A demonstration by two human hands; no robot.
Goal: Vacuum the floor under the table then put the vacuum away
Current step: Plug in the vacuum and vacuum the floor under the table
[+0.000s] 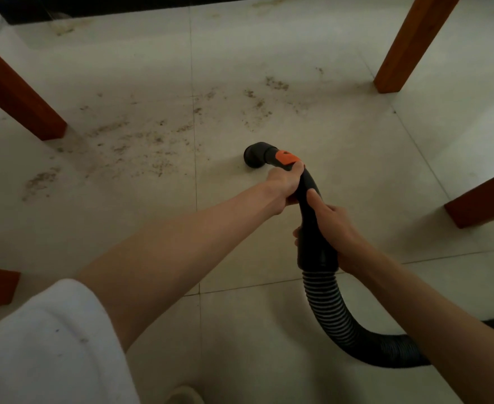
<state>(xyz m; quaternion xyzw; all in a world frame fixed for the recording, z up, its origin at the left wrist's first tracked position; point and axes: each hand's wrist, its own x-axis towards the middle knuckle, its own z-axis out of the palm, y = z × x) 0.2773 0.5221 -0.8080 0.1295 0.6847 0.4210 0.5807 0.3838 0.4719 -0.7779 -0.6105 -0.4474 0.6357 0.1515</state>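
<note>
So both hands grip the vacuum hose (pixel 312 205), left hand (pixel 283 185) ahead of right hand (pixel 336 228), nozzle (pixel 256 154) beside the crumbs (pixel 140 147).

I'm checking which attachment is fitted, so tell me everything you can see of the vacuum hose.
The vacuum hose is black: a ribbed, flexible section curves in from the lower right into a smooth, rigid curved handle with an orange button near its round open nozzle. No brush or floor head is fitted. The nozzle sits low over the tiled floor. The left hand grips behind the button, the right hand lower down.
</note>
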